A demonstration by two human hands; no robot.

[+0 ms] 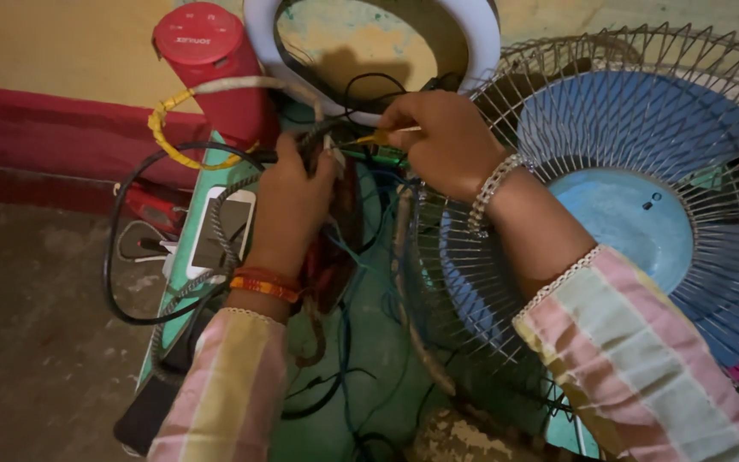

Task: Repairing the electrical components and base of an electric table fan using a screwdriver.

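My left hand [294, 198] grips a bundle of dark wires and a small part [328, 147] above a green board. My right hand [443, 141] holds a thin yellow-handled tool [387, 134], its tip pointing left toward the part in my left hand. Both hands meet in the upper middle of the view. A beaded bracelet sits on my right wrist and red-orange threads on my left. Striped pastel sleeves cover both forearms. The exact contact point of the tool tip is hidden by my fingers.
A blue fan with a wire guard [643, 197] fills the right side. A red cylinder [211, 68] stands at the back, a white ring [369, 51] behind the hands. A white phone-like device [220, 231] lies on the green board [369, 342] among black cables [121, 257].
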